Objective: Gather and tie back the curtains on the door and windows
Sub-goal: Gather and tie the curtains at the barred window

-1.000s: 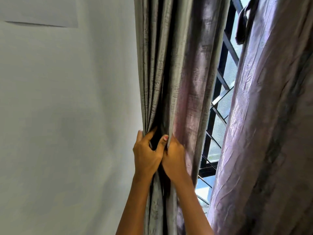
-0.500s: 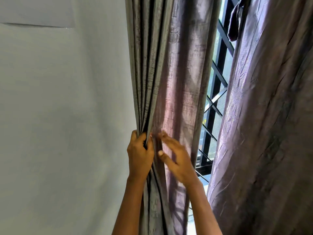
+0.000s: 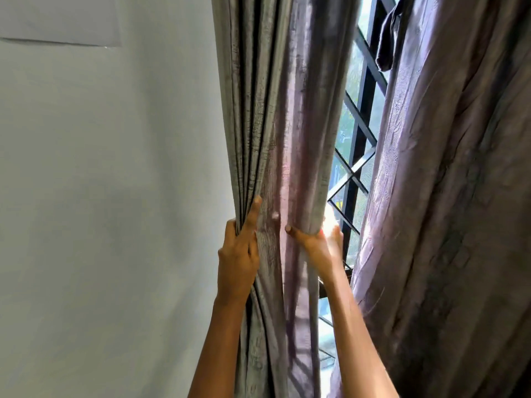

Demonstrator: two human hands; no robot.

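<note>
A grey-mauve pleated curtain [image 3: 287, 110] hangs beside the white wall, bunched into folds. My left hand [image 3: 240, 251] grips its left pleats, thumb in front and fingers behind the wall-side edge. My right hand [image 3: 323, 242] wraps round the curtain's right edge next to the window, thumb on the front and fingers hidden behind the cloth. A second mauve curtain [image 3: 448, 211] hangs loose on the right, close to the camera.
A black window grille [image 3: 357, 133] with diagonal bars shows in the gap between the two curtains, daylight behind it. A dark cloth [image 3: 386, 38] hangs from the grille at the top. A white wall [image 3: 109, 196] fills the left.
My right hand has moved right from the middle of the curtain to its window-side edge and closed round it. My left hand has kept its hold on the left pleats.
</note>
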